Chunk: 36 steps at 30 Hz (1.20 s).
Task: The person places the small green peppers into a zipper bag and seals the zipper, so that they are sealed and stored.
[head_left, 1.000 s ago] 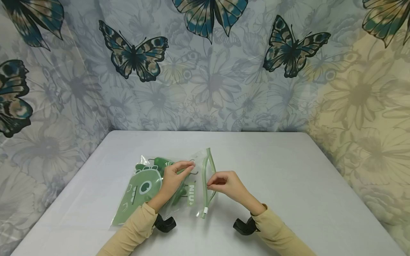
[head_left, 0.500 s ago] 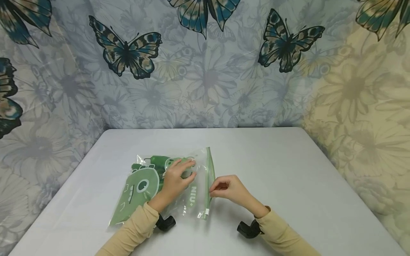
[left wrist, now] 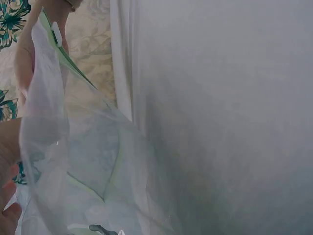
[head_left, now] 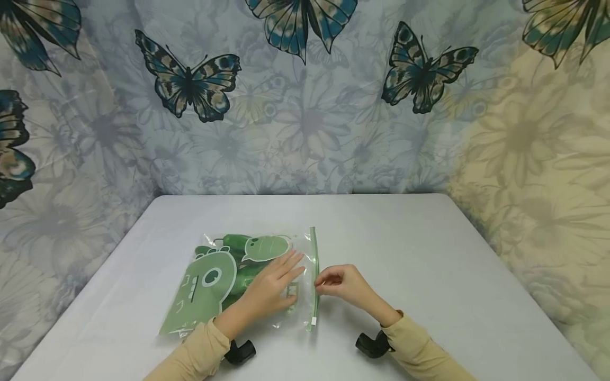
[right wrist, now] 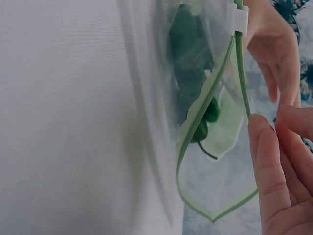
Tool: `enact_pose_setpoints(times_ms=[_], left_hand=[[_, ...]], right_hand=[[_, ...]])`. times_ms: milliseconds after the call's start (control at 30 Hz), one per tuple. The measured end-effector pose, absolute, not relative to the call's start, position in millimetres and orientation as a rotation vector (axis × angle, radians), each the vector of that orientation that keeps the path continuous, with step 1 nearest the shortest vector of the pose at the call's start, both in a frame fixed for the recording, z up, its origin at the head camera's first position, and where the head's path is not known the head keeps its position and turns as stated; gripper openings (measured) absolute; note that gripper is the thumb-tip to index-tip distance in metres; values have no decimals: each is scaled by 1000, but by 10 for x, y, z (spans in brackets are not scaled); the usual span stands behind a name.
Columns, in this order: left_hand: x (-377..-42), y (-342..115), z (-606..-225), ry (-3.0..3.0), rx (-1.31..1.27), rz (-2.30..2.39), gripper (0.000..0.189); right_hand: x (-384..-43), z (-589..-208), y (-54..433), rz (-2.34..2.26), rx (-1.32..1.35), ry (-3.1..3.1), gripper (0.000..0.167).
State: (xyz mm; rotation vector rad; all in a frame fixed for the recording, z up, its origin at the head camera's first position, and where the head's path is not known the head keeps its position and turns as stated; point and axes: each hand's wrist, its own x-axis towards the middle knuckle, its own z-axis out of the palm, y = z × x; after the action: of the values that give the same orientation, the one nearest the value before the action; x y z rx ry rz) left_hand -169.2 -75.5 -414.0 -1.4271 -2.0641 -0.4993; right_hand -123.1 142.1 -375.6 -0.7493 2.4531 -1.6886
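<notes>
A clear zip bag (head_left: 310,264) with a green dinosaur print lies on the table, its green zip strip (head_left: 314,254) to the right. Through the plastic show dark green, pepper-like things (right wrist: 188,58), one with a thin curved stem. My left hand (head_left: 271,286) lies with straight, spread fingers on top of the bag. At the zip edge, my right hand (head_left: 340,283) pinches the lip between thumb and fingers. The right wrist view shows the mouth gaping, with the white slider (right wrist: 238,18) at one end of the strip.
The white table (head_left: 429,254) reaches back to a wall cloth (head_left: 310,132) printed with butterflies and flowers. A black wrist camera mount (head_left: 240,352) sits by the left sleeve, another mount (head_left: 373,345) by the right.
My left hand has gone from raised, bunched fingers to lying flatter and lower on the bag. The zip strip, first spread apart, looks narrower from above. My right hand has shifted slightly nearer me.
</notes>
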Motion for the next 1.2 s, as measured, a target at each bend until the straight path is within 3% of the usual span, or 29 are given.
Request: enact_pose_setpoints(times_ms=[233, 733, 1033, 1200], left_hand=[[-1559, -851, -4187, -2341, -1691, -504, 60], [-1499, -744, -4354, -2561, -1524, -498, 73], [-1429, -625, -4271, -2466, -1572, -257, 44], [-1367, -612, -4257, -2555, -1552, -349, 31]], right_hand=[[-1233, -3836, 1464, -1555, -768, 2442, 9], [-1246, -3957, 1505, -1536, -824, 2416, 8], [-1337, -4263, 1592, -1663, -908, 2334, 7], [-1266, -4310, 1516, -1755, -982, 2293, 6]])
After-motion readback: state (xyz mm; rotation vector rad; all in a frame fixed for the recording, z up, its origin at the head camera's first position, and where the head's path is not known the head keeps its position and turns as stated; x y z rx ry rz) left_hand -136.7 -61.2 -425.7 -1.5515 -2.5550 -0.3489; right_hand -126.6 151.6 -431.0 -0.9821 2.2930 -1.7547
